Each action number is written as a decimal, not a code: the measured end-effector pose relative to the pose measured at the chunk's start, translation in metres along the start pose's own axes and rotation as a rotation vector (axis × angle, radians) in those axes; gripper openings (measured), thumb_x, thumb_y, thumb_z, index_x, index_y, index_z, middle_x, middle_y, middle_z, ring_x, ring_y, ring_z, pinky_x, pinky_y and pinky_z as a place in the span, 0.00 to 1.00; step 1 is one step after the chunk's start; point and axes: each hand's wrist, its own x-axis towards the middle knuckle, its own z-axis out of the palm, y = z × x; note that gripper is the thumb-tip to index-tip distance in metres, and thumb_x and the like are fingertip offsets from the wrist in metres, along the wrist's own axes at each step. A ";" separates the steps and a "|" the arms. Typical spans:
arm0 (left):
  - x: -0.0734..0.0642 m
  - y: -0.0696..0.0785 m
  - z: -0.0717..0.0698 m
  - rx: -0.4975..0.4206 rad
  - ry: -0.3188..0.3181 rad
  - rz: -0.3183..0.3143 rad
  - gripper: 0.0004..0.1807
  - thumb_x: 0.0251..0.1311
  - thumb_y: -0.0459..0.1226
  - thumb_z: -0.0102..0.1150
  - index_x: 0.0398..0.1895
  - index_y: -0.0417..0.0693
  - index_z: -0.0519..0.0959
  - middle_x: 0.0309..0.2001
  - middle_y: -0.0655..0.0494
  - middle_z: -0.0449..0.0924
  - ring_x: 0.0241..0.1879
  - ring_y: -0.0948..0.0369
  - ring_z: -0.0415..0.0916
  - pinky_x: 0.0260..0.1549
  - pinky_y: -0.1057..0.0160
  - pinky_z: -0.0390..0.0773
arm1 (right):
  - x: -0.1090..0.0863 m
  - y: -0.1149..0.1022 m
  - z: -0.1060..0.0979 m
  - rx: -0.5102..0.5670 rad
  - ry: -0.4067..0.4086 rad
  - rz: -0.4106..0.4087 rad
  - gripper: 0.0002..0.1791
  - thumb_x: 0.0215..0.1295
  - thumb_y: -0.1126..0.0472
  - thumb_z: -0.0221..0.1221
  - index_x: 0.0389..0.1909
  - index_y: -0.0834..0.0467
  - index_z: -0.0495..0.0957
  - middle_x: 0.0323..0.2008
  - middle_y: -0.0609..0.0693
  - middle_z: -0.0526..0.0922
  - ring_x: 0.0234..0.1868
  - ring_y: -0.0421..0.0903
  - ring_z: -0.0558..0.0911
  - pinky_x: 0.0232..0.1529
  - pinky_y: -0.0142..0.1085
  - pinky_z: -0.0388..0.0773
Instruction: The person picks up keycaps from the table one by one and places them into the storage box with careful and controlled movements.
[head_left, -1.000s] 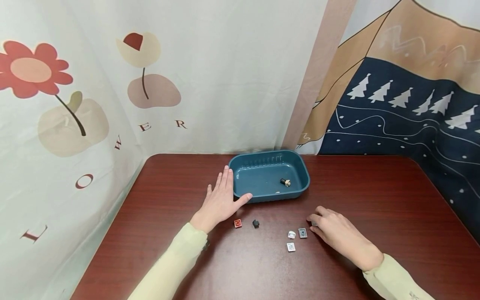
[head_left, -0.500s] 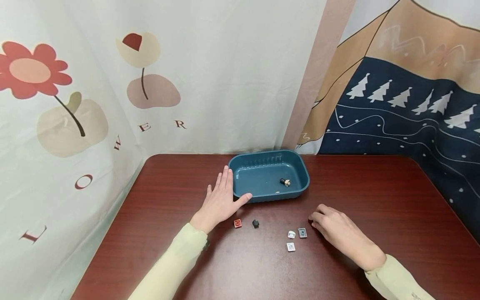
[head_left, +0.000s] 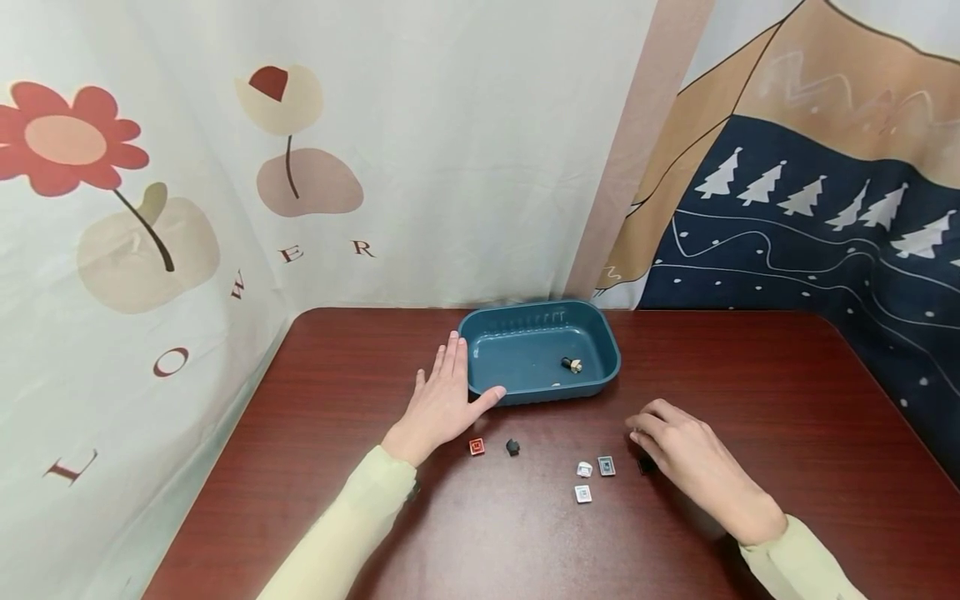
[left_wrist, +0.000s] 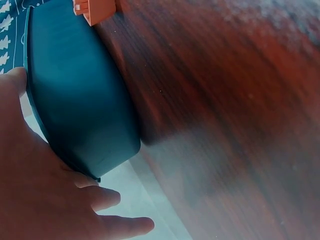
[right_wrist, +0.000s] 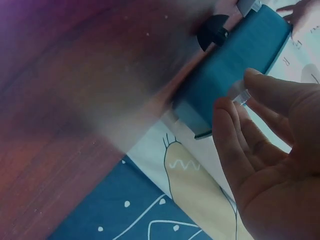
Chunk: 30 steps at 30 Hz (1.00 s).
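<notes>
My left hand (head_left: pixel 438 408) lies with fingers extended along the left side of the blue plastic bin (head_left: pixel 483 395), its thumb at the front rim. My right hand (head_left: pixel 686 446) hovers right of the bin. In the right wrist view, its thumb and fingertips pinch a small pale translucent piece (right_wrist: pixel 239 93); the fingers partly cover it. Small keycap-like squares lie on the table: a red one (head_left: pixel 477 447), a grey one (head_left: pixel 607 466), a white one (head_left: pixel 583 494) and a rounded white one (head_left: pixel 584 470). A black piece (head_left: pixel 513 447) sits near the red one.
Inside the bin lie a small black-and-beige piece (head_left: pixel 572 365) and a white fragment. Another dark piece (head_left: pixel 647 465) shows beneath my right hand. The brown table (head_left: pixel 360 358) meets a printed curtain (head_left: pixel 465 167) at the back.
My right hand has shifted slightly right and away from the grey keycap, uncovering a dark piece under it. My left hand keeps its place at the bin.
</notes>
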 end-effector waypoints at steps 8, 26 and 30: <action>0.001 -0.001 0.001 0.010 -0.013 -0.001 0.60 0.67 0.73 0.44 0.84 0.42 0.36 0.84 0.49 0.28 0.83 0.46 0.36 0.73 0.32 0.47 | 0.008 0.000 -0.006 0.002 0.059 0.012 0.14 0.52 0.72 0.75 0.41 0.59 0.88 0.38 0.48 0.82 0.34 0.40 0.81 0.34 0.41 0.84; 0.001 0.000 0.000 0.010 -0.009 -0.005 0.59 0.69 0.69 0.48 0.84 0.41 0.36 0.84 0.49 0.28 0.82 0.46 0.37 0.73 0.32 0.48 | 0.034 -0.005 -0.015 0.033 0.160 0.017 0.16 0.53 0.71 0.75 0.44 0.58 0.88 0.41 0.49 0.83 0.39 0.43 0.83 0.38 0.43 0.84; 0.001 0.000 0.001 0.003 0.002 -0.003 0.59 0.68 0.70 0.48 0.84 0.41 0.37 0.85 0.47 0.31 0.82 0.46 0.38 0.73 0.32 0.48 | 0.040 -0.007 -0.014 0.049 0.175 0.022 0.16 0.54 0.71 0.75 0.44 0.59 0.88 0.41 0.49 0.83 0.40 0.43 0.83 0.39 0.43 0.84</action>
